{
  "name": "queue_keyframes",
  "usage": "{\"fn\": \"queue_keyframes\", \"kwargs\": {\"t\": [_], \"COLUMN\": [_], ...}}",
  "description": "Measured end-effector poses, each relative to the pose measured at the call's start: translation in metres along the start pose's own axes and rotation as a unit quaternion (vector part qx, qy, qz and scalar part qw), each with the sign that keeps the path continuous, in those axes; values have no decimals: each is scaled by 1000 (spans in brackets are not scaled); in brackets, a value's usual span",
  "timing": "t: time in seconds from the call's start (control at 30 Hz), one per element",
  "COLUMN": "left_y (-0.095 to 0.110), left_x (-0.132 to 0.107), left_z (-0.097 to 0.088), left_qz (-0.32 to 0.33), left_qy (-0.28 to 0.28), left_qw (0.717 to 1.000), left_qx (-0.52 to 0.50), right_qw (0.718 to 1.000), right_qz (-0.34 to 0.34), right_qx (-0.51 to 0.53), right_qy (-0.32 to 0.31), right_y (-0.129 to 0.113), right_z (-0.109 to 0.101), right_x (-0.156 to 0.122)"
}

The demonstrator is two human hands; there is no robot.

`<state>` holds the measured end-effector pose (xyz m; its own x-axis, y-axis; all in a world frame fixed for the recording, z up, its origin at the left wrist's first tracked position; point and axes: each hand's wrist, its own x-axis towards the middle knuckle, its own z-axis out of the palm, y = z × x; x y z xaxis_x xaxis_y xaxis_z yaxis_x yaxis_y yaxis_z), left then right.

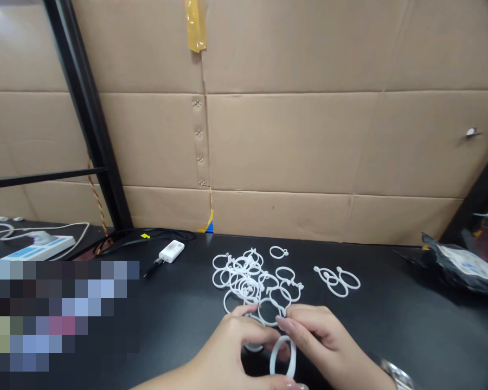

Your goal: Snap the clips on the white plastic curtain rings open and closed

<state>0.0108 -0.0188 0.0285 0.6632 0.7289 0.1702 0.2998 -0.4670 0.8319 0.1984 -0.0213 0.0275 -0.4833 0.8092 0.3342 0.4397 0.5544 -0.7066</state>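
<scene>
My left hand (236, 346) reaches in from the bottom, its thumb and fingers closed around a white plastic ring (273, 360) held on edge. My right hand (321, 336) is pinched just above that ring, thumb against index finger; whatever lies between those fingertips is too small to make out. Just beyond both hands lies a loose pile of white rings (244, 281) with small eyelets, partly covered by my left fingers. Part of another white ring (253, 348) shows below my left index finger.
Several white rings (337, 295) lie apart on the right, and a single ring (277, 257) sits behind the pile. A white charger plug (172, 251) rests at the back left near black cables (146, 234). A power strip (40, 249) and a black plastic package (463, 265) flank the black table (179, 303).
</scene>
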Motion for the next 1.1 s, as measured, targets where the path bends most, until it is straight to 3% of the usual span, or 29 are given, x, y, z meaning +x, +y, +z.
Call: {"fn": "queue_keyframes", "kwargs": {"t": [0.23, 0.53, 0.93, 1.1], "left_y": [0, 1, -11, -1], "left_x": [0, 0, 0, 0], "left_z": [-2, -4, -3, -6], "left_qz": [12, 1, -7, -33], "left_qy": [-22, -44, -69, -38], "left_qw": [998, 993, 995, 995], "left_qx": [-49, -111, -69, -81], "right_qw": [995, 988, 975, 970], "right_qz": [26, 53, 80, 106], "right_qx": [101, 144, 205, 219], "right_qy": [-5, 12, -37, 9], "right_y": [-3, -7, -9, -6], "right_z": [5, 6, 9, 11], "right_x": [-1, -2, -3, -2]}}
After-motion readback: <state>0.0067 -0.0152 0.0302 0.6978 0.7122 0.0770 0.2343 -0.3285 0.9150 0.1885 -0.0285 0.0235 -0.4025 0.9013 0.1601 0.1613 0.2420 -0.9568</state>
